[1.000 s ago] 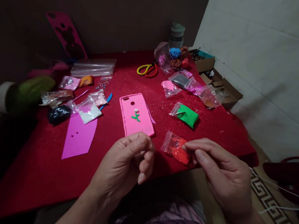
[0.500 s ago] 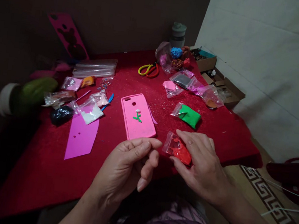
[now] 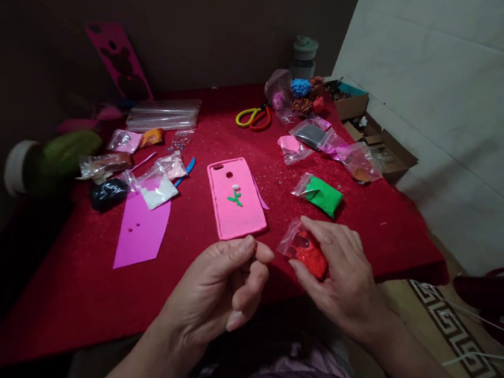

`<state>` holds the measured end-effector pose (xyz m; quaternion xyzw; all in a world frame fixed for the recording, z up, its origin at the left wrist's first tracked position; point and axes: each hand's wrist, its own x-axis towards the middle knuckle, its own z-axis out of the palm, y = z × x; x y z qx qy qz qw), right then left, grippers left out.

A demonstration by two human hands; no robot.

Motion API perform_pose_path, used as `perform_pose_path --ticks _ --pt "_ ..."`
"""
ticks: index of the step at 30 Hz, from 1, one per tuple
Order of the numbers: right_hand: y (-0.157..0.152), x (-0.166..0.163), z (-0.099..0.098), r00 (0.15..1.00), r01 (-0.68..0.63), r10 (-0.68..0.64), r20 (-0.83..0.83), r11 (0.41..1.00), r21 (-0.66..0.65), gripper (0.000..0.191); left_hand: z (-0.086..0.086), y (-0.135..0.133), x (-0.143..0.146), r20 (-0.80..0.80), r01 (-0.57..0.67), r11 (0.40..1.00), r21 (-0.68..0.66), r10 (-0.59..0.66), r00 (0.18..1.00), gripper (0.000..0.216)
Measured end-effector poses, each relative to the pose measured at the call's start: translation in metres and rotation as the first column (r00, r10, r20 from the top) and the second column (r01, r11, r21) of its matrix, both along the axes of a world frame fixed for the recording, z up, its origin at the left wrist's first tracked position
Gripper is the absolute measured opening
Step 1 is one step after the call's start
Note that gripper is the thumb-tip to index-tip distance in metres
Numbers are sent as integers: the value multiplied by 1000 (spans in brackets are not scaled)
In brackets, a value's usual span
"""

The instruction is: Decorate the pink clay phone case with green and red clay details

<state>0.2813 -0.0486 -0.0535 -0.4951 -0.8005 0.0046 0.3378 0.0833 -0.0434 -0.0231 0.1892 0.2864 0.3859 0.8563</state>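
My left hand (image 3: 228,277) is closed in a pinch just in front of the phone case. A tiny dark red bit, apparently red clay (image 3: 255,247), shows between thumb and forefinger. My right hand (image 3: 345,269) grips a small clear bag of red clay (image 3: 310,257) at the table's front edge, thumb on the near side and fingers on the far side. The pink phone case (image 3: 241,221) lies flat beyond my left hand. On it are a green stem with leaves (image 3: 235,197) and a small whitish bud (image 3: 235,187).
A bag of green clay (image 3: 324,196) lies beyond my right hand. To the left are a pink sheet (image 3: 141,240), bags of white clay (image 3: 158,190) and black clay (image 3: 109,194), and a blue tool (image 3: 185,172). Scissors (image 3: 253,117) and a lidded bottle (image 3: 304,55) stand farther back.
The thumb and forefinger of my left hand have parted slightly, and a dark red bit now shows between them. My right hand keeps hold of the red clay bag. The view has shifted slightly.
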Motion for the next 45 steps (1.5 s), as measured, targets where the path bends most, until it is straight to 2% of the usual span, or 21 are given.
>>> perform_pose_path --ticks 3,5,7,9,10,12,16,22,24,29,31,34,35,36,39,40,42,45 --pt "-1 1 2 997 -24 24 -74 1000 5 52 4 0 1 -162 -45 997 55 53 985 19" --pt "-2 1 4 991 -51 50 -124 999 -1 53 8 -2 1 -344 -73 985 159 125 930 15" --pt "-4 0 6 985 -74 72 -160 997 -7 55 13 -3 1 -535 -53 946 319 226 814 9" --pt "-4 -1 7 978 -91 89 -187 996 -6 56 16 -5 2 -662 38 877 479 332 672 4" --pt "-5 -2 7 976 -99 96 -196 995 -5 57 17 -6 3 -692 95 837 539 376 616 3" --pt "-5 -3 8 971 -115 112 -213 993 -1 57 18 -6 5 -711 184 769 612 434 552 5" --pt "-5 -3 9 964 -150 156 -216 988 44 55 18 -3 7 -713 256 712 653 464 526 7" --pt "-5 -1 5 957 -185 204 -206 977 107 56 17 1 4 -768 442 651 618 379 516 9" --pt "-5 -1 4 955 -202 221 -198 973 111 57 17 3 4 -780 452 659 601 358 514 8" --pt "-7 0 1 947 -225 237 -216 971 79 65 19 6 5 -790 350 784 514 272 550 12" --pt "-7 0 0 947 -232 241 -212 970 70 66 18 5 5 -783 345 769 537 303 544 10" --pt "-7 1 0 948 -241 249 -197 968 65 66 17 3 6 -753 355 682 639 459 472 3" --pt "-7 1 0 946 -253 259 -193 966 59 66 17 2 7 -747 354 677 645 464 476 3" --pt "-7 1 0 943 -267 272 -192 962 52 65 18 2 7 -751 346 697 628 425 505 3" --pt "-7 1 1 937 -290 289 -195 957 28 63 21 1 6 -740 277 842 463 195 644 7" --pt "-7 1 1 937 -291 289 -195 956 20 63 22 1 6 -728 254 871 420 156 668 8" --pt "-6 1 1 938 -291 287 -194 957 9 65 23 2 4 -729 249 879 408 149 668 9" --pt "-6 1 1 937 -283 278 -211 959 7 67 20 5 2 -777 378 810 448 143 613 11"
